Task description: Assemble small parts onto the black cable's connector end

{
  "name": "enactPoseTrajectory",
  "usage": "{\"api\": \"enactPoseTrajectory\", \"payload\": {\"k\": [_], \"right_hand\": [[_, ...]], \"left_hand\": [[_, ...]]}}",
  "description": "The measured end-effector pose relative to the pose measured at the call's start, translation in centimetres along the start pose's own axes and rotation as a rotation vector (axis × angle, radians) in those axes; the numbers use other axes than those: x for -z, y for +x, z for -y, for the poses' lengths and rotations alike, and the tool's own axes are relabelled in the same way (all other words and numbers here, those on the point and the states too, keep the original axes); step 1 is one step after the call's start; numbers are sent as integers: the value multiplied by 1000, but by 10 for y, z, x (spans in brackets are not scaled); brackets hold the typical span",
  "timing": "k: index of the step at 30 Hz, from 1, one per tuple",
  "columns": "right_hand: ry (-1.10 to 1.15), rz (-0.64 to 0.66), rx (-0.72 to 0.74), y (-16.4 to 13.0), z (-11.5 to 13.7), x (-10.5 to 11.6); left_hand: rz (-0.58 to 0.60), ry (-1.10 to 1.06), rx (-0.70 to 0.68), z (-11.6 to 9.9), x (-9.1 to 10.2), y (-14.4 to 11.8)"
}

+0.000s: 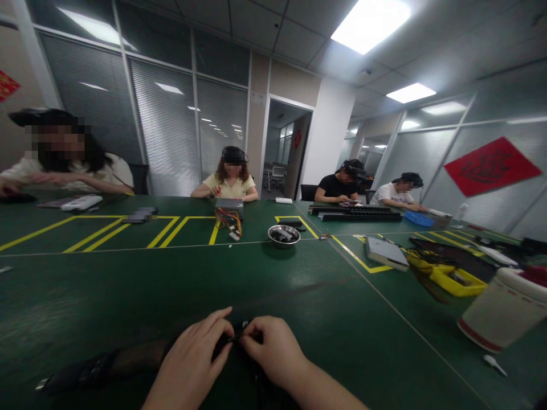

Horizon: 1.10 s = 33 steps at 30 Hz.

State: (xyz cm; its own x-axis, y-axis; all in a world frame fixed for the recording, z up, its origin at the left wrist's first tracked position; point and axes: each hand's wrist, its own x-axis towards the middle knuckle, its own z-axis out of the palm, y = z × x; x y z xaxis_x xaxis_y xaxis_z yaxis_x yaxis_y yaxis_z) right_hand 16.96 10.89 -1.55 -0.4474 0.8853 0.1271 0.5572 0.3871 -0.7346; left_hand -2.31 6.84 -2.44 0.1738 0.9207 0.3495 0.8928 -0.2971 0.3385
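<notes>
Close under the camera, both hands meet over a small black part [236, 336] at the near edge of the green desk [128, 285]: the left hand [194, 361] and the right hand [273, 350] each pinch it with fingertips drawn together, and what the part is cannot be made out. A dark strap [85, 370] lies just left of the wrists. Farther out, yellow tape lines [106, 230] mark bays on the desk, with one metal bowl [284, 234] near the middle, one grey box with coloured wires [229, 208] beyond it, and one white tub [504, 307] at the right. Four people sit along the far side, before blinds and glass partitions under ceiling lights.
</notes>
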Motion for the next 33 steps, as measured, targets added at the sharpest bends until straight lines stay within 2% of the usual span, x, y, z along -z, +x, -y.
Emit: {"api": "enactPoseTrajectory", "payload": {"k": [5, 11, 17, 24, 33], "right_hand": [[8, 5, -10, 0, 1, 1], [17, -17, 9, -1, -1, 0], [16, -3, 20, 0, -3, 0], [-4, 0, 17, 0, -5, -2], [10, -11, 15, 2, -4, -1]], "left_hand": [[-8, 10, -29, 2, -1, -1], [17, 20, 30, 3, -2, 0], [49, 20, -10, 1, 1, 0], [15, 15, 42, -1, 0, 0], [-4, 19, 3, 0, 0, -2]]}}
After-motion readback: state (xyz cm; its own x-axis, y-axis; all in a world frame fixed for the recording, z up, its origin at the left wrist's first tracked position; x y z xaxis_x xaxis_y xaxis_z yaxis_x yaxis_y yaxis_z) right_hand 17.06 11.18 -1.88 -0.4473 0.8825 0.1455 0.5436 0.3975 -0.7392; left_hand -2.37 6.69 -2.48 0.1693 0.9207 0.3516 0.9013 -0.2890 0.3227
